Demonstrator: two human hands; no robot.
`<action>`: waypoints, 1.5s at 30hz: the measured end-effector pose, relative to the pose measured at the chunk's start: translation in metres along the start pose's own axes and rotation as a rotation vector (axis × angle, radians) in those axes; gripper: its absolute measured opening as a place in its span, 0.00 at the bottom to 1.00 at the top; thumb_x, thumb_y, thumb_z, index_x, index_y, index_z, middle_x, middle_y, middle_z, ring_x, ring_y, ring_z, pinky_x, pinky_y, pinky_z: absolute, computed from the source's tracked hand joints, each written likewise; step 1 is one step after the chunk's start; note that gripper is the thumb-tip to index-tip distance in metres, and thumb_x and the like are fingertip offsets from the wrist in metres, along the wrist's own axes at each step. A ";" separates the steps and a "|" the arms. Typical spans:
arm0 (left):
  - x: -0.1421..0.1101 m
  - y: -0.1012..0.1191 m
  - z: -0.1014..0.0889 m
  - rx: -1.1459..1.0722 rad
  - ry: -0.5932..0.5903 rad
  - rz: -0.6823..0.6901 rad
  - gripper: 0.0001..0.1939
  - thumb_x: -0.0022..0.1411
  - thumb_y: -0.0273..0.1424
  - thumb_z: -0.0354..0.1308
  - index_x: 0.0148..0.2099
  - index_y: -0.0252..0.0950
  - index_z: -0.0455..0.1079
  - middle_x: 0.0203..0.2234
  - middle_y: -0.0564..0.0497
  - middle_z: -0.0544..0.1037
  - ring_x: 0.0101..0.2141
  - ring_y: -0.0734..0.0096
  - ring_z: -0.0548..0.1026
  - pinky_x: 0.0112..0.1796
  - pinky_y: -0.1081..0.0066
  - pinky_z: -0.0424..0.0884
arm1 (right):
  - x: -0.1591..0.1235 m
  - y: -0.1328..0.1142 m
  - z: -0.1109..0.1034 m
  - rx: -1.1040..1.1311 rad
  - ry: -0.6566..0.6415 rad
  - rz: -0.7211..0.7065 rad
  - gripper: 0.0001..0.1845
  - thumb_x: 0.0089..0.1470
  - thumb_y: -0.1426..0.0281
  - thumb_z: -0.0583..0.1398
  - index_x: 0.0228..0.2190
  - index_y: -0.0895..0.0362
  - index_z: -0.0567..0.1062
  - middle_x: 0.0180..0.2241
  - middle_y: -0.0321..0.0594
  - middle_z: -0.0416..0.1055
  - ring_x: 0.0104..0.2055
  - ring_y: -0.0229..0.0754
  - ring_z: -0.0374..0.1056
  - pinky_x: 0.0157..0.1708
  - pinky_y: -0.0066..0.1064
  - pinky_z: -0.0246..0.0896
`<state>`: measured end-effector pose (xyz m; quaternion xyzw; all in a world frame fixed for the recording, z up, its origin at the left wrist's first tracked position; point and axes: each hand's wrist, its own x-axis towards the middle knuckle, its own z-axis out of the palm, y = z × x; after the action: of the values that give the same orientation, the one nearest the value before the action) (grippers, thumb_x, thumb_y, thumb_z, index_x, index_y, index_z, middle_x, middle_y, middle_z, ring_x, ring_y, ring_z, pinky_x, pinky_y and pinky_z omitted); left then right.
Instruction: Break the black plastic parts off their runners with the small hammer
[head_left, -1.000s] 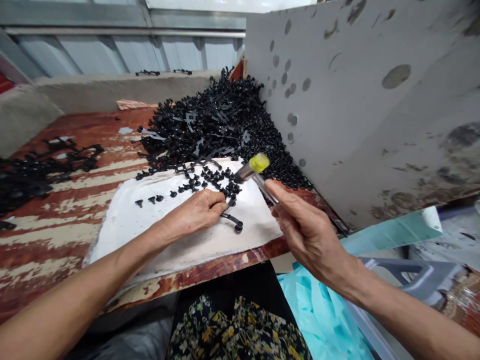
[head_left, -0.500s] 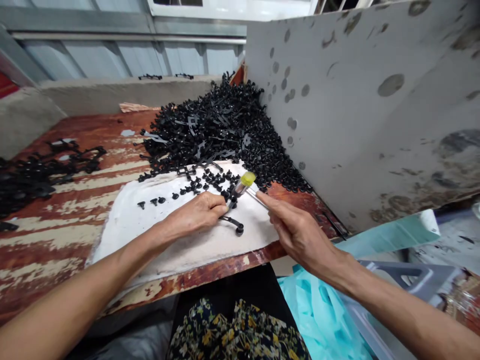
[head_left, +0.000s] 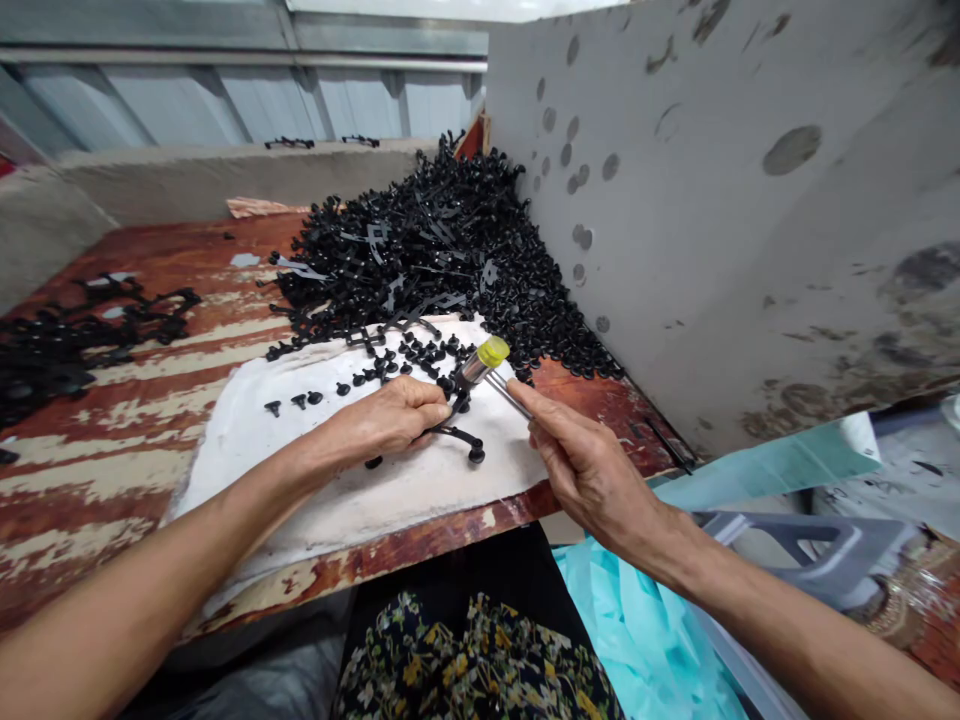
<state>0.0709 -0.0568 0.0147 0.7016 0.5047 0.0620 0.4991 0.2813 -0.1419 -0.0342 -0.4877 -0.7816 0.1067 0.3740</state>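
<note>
My right hand (head_left: 581, 450) is closed around the thin metal handle of a small hammer (head_left: 472, 368) with a shiny metal head and a yellow end. The hammer's lower end meets a black plastic part beside my left fingertips; the exact contact is hard to make out. My left hand (head_left: 397, 415) pinches a curved black plastic bracket (head_left: 461, 436), whose round-ended arm reaches right over the white cloth (head_left: 420, 500). Part of the bracket is hidden under the fingers. Several small black plugs (head_left: 343, 389) lie on the cloth beyond my hands.
A large heap of black plastic parts (head_left: 420, 240) rises behind the cloth, against a stained grey panel (head_left: 675, 220). More black parts (head_left: 75, 340) lie on the worn wooden table (head_left: 127, 440) at left. Turquoise sheeting (head_left: 637, 620) hangs below, beside a grey plastic stool (head_left: 817, 560).
The view has shifted slightly. The hammer head, blurred before, now looks sharp. My left hand has moved slightly left, and a round black end now shows beneath it.
</note>
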 end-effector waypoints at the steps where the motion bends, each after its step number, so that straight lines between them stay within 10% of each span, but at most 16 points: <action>1: -0.001 0.000 0.001 0.004 0.013 0.001 0.15 0.57 0.32 0.52 0.20 0.37 0.58 0.11 0.59 0.57 0.14 0.81 0.51 0.18 0.76 0.46 | 0.001 0.000 -0.001 -0.010 -0.010 -0.006 0.31 0.58 0.81 0.49 0.62 0.57 0.64 0.49 0.50 0.76 0.47 0.47 0.75 0.46 0.42 0.73; 19: -0.001 -0.002 0.014 -0.156 0.086 -0.078 0.17 0.60 0.29 0.50 0.19 0.36 0.58 0.10 0.60 0.58 0.12 0.84 0.50 0.15 0.78 0.44 | 0.011 -0.006 -0.019 -0.210 -0.161 0.005 0.28 0.61 0.77 0.49 0.61 0.57 0.65 0.32 0.44 0.74 0.32 0.45 0.73 0.34 0.37 0.71; 25: -0.003 -0.002 0.013 -0.147 0.071 -0.051 0.17 0.61 0.29 0.51 0.20 0.36 0.58 0.10 0.59 0.59 0.12 0.84 0.50 0.15 0.78 0.45 | 0.015 -0.013 -0.024 -0.191 0.013 -0.065 0.30 0.60 0.78 0.49 0.63 0.56 0.62 0.31 0.42 0.73 0.32 0.43 0.72 0.35 0.34 0.71; 30: -0.005 0.006 0.011 -0.085 0.091 -0.082 0.18 0.60 0.28 0.50 0.18 0.36 0.58 0.09 0.59 0.58 0.12 0.83 0.50 0.15 0.77 0.46 | 0.018 -0.010 -0.024 -0.310 -0.184 0.001 0.31 0.57 0.78 0.50 0.61 0.56 0.66 0.33 0.45 0.75 0.31 0.45 0.72 0.31 0.35 0.71; 35: -0.004 0.001 0.010 -0.077 0.063 -0.032 0.16 0.60 0.29 0.51 0.20 0.36 0.58 0.10 0.59 0.59 0.12 0.83 0.51 0.15 0.77 0.46 | 0.018 -0.017 -0.026 -0.174 0.024 -0.061 0.31 0.59 0.79 0.49 0.63 0.58 0.62 0.36 0.46 0.76 0.33 0.45 0.71 0.37 0.37 0.71; 41: -0.001 -0.003 0.010 -0.104 0.058 -0.062 0.16 0.60 0.29 0.51 0.19 0.37 0.58 0.10 0.60 0.58 0.12 0.83 0.50 0.15 0.77 0.44 | 0.021 -0.011 -0.023 -0.269 -0.196 -0.019 0.30 0.57 0.79 0.50 0.61 0.57 0.67 0.32 0.45 0.76 0.29 0.45 0.72 0.34 0.38 0.72; 45: 0.000 -0.005 0.011 -0.144 0.064 -0.030 0.16 0.59 0.30 0.52 0.20 0.37 0.57 0.10 0.59 0.59 0.12 0.83 0.51 0.15 0.77 0.44 | 0.020 -0.013 -0.024 -0.111 0.019 -0.045 0.30 0.60 0.78 0.50 0.63 0.56 0.64 0.38 0.45 0.78 0.37 0.46 0.74 0.44 0.40 0.72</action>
<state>0.0741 -0.0636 0.0048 0.6540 0.5252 0.1128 0.5327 0.2837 -0.1363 -0.0013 -0.4911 -0.7935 0.0500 0.3558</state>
